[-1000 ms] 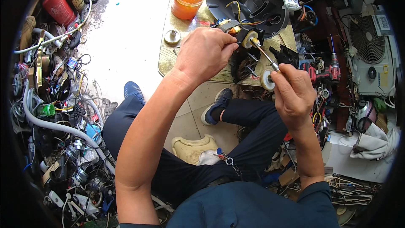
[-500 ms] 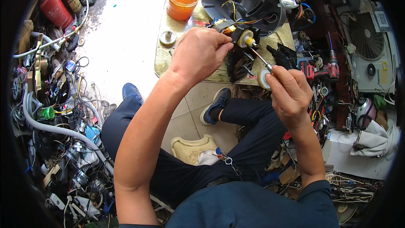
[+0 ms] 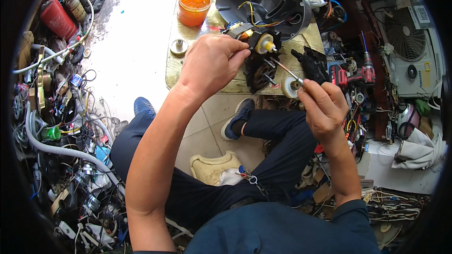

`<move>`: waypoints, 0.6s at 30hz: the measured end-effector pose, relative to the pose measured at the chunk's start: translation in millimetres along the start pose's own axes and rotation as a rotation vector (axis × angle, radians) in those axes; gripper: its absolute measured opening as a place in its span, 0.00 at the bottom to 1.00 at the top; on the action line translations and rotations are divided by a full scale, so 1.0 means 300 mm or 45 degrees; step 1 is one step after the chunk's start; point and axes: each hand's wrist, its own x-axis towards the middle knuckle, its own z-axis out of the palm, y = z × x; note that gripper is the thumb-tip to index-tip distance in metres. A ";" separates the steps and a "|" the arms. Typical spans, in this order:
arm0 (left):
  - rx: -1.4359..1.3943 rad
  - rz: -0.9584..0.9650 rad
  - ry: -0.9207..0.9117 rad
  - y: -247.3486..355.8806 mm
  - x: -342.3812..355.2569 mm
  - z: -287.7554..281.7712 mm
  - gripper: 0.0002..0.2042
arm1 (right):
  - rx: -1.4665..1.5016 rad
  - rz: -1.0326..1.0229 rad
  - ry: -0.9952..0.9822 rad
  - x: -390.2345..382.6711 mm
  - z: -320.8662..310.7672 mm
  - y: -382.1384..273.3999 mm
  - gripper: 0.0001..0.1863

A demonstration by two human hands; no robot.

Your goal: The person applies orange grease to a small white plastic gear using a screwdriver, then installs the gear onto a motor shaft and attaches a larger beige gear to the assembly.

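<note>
My left hand (image 3: 207, 63) is closed, thumb and forefinger pinching the side of a motor assembly (image 3: 245, 32) with copper windings. A pale gear (image 3: 264, 44) with a yellowish, greasy-looking hub sits on the assembly's right side. My right hand (image 3: 325, 106) grips a thin screwdriver (image 3: 285, 68); its handle is mostly hidden. The shaft points up and left, its tip just below the gear, apart from it. A white toothed gear (image 3: 289, 87) is beside my right fingers at the table edge; whether they touch it I cannot tell. Dark greasy parts (image 3: 258, 75) lie beneath the assembly.
Behind the assembly a dark grey round housing (image 3: 301, 11) lies with wires inside. A jar of orange grease (image 3: 194, 9) and a small gear (image 3: 178, 48) stand on the wooden table (image 3: 176, 73). A red cordless drill (image 3: 353, 75) lies right; piled parts (image 3: 70, 160) fill the left.
The screwdriver tip has come away from the gear hub, now a little below it. My left hand and the assembly appear slightly further left, as does the whole table.
</note>
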 end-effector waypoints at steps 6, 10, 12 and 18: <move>-0.002 -0.013 -0.020 0.010 0.002 -0.005 0.09 | 0.209 0.187 0.014 -0.068 -0.038 -0.024 0.14; -0.017 -0.010 -0.025 0.014 0.003 -0.008 0.09 | 0.918 0.851 0.109 -0.126 -0.056 -0.074 0.11; -0.021 0.002 -0.034 0.009 0.002 -0.008 0.09 | 1.128 1.085 0.164 -0.147 -0.067 -0.090 0.11; -0.024 0.000 -0.050 0.020 0.008 -0.011 0.09 | 1.466 1.511 0.291 -0.147 -0.071 -0.101 0.09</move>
